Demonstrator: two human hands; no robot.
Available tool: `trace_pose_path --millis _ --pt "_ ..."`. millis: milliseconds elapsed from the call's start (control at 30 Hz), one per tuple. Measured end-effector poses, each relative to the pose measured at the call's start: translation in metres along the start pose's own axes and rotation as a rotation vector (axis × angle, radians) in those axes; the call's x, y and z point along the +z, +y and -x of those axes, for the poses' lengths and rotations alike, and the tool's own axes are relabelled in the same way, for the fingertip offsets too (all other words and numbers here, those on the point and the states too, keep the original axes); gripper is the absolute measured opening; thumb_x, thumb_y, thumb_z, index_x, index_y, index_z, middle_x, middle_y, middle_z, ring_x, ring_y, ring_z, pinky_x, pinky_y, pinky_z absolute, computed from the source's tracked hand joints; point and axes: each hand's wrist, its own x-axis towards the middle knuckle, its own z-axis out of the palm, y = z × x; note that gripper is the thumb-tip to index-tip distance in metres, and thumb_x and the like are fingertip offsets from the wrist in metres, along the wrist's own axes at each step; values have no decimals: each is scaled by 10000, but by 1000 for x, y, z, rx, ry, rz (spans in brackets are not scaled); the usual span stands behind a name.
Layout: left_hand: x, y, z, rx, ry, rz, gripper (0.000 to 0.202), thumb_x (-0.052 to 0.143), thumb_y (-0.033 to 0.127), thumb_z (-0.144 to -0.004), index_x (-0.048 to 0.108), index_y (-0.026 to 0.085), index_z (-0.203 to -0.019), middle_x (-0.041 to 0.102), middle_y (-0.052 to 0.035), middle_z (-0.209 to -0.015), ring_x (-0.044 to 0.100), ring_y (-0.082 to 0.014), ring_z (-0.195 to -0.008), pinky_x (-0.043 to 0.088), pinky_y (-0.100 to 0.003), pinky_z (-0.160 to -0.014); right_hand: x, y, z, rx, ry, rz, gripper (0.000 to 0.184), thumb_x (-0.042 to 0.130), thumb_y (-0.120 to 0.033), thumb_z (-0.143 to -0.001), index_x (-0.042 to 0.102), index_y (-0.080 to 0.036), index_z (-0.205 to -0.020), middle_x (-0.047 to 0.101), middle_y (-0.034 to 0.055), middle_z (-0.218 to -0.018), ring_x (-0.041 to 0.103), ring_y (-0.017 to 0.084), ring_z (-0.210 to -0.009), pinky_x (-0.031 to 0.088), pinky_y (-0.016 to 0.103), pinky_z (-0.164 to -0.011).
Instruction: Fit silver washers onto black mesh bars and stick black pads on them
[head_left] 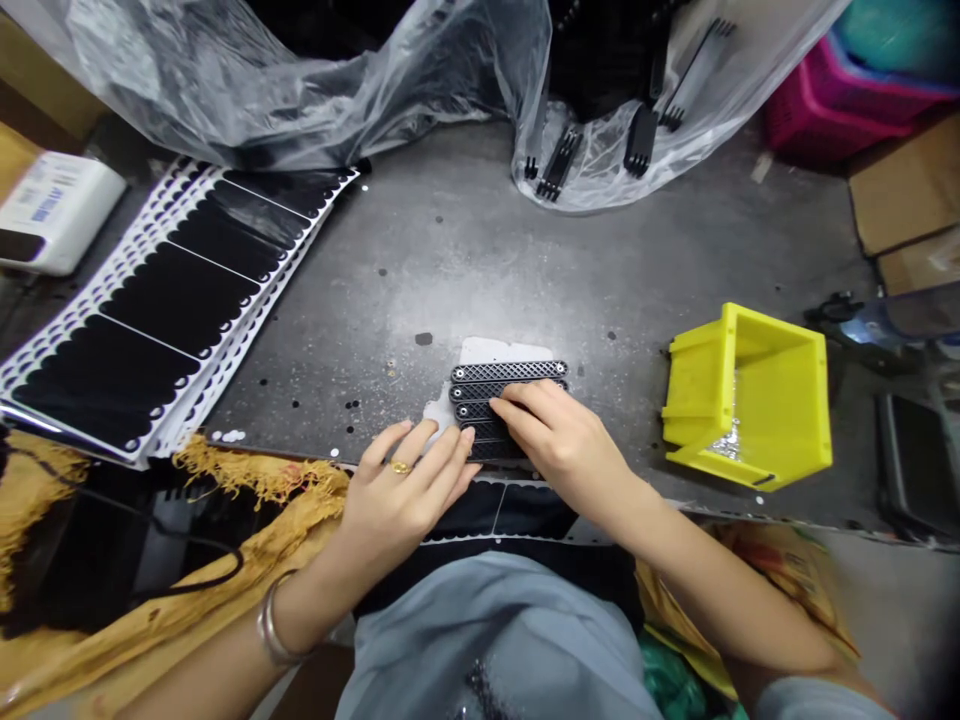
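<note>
Several black plastic strips (510, 373) with a lattice pattern lie side by side at the table's near edge, with small silvery fittings in the ends that show. My left hand (412, 480) rests at their lower left end, fingers stretched out and fingertips touching the strips. Over the middle and right of the strips, my right hand (559, 435) has its thumb and fingertips pinched together; whatever is between them is hidden. The right ends of the lower strips are covered by this hand.
At right stands a yellow bin (780, 400) with small shiny metal pieces inside. Stacked black-and-white sheets (180, 280) lie at left. A clear plastic bag (450, 70) with black plastic parts spreads across the back. A white box-shaped device (67, 215) sits at far left.
</note>
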Motion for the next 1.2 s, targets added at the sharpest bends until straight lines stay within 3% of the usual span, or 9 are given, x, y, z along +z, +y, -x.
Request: trace_pose_path --millis 100,233,333,467,600,733,933,1067,1200 --pt "-6 0 -1 -51 -7 60 251 742 275 -956 710 174 -1184 818 -29 -1076 724 -237 -1021 428 -401 -1006 -23 14 15 28 83 27 245 547 -104 -1017 700 -146 -1204 726 130 -1087 682 215 -954 606 351 -804" --pt "-13 5 14 -242 -37 340 107 731 211 -949 685 180 -1042 781 -41 -983 705 -210 -946 480 -362 -905 -81 57 69 330 515 434 309 749 -99 -869 756 -255 -1136 745 85 -1055 718 243 -996 582 407 -888" --pt "-9 31 25 -299 -87 600 67 686 147 -961 661 194 -999 743 -20 -947 686 -164 -921 505 -304 -882 -105 80 108 420 447 523 224 744 -135 -876 770 -230 -1077 776 104 -1070 737 257 -1021 586 411 -914" --pt "13 77 16 -187 -96 739 236 654 161 -982 643 189 -1216 730 -60 -1167 649 -192 -1134 477 -334 -1029 -88 46 127 405 288 266 267 700 -139 -930 729 -230 -1179 753 110 -1167 729 250 -1080 597 409 -955" --pt "37 97 -7 -204 -202 701 403 605 236 -1024 542 159 -1415 689 -116 -1290 599 -257 -1197 456 -419 -1026 -53 -2 132 384 -67 -172 282 527 -169 -1044 651 -233 -1288 737 80 -1135 753 190 -957 646 328 -823" --pt "43 99 -22 -283 -205 712 133 562 216 -1048 676 223 -1116 726 -38 -1034 606 -215 -974 418 -377 -858 -34 -9 140 352 83 -303 335 535 -69 -1016 651 -216 -1294 711 104 -1170 717 196 -1062 628 337 -903" --pt "34 107 -29 -343 -83 772 136 573 168 -1029 680 209 -956 692 -19 -897 568 -179 -854 372 -358 -796 -23 -6 146 306 296 -342 456 654 -28 -940 660 -212 -1357 628 152 -1316 694 193 -1045 627 332 -881" --pt "44 109 -31 -326 99 581 106 599 170 -1021 690 208 -981 705 -13 -855 588 -165 -786 359 -346 -767 -45 -3 166 360 314 -522 299 723 -45 -889 735 -245 -1110 657 91 -1202 710 249 -1115 625 413 -953" --pt "59 110 -33 -235 217 425 117 638 215 -1020 717 223 -1106 731 1 -865 624 -147 -770 372 -330 -783 -76 -2 159 593 559 -892 315 652 -132 -957 660 -326 -1205 571 35 -1146 719 154 -746 649 341 -624"
